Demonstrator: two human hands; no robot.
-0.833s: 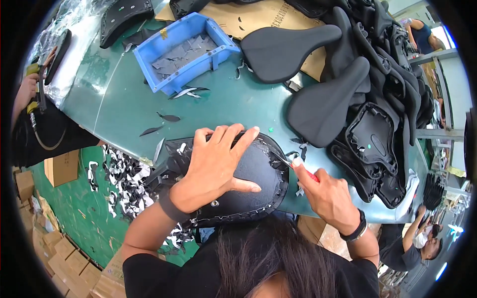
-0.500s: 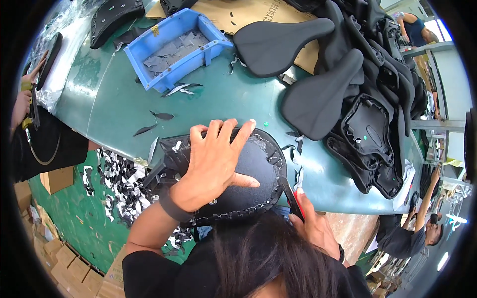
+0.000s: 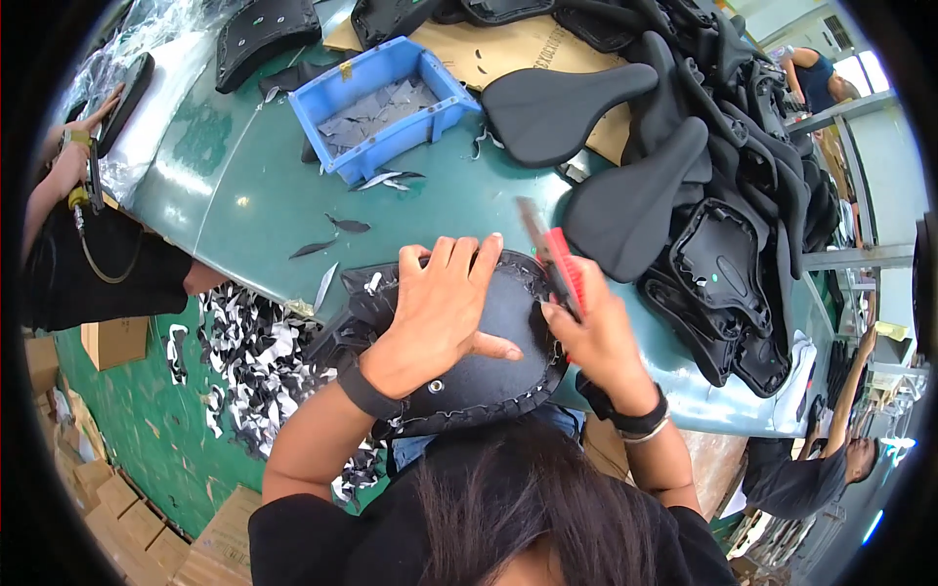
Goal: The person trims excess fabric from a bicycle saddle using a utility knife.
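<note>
A black bicycle saddle (image 3: 487, 376) lies upside down at the table's near edge, its hard base and trimmed cover rim showing. My left hand (image 3: 440, 303) is spread flat across it, fingers stretched towards the far rim and thumb out over the base. In my right hand (image 3: 604, 337) is a red and black utility knife (image 3: 559, 262), gripped with its blade end pointing up and away. The knife is over the saddle's right rim, slightly blurred; whether its blade touches anything I cannot tell.
A blue bin (image 3: 337, 156) of grey scraps stands on the green table (image 3: 244, 200). Black saddles (image 3: 635, 210) are piled to the right. Cut strips (image 3: 259, 361) cover the floor at left. Another person's hand (image 3: 68, 166) holds a yellow-and-black tool at the far left.
My right hand has moved up and away from the saddle's lower right side, with the knife still in it. My left hand keeps its place on the saddle; the whole view has shifted slightly.
</note>
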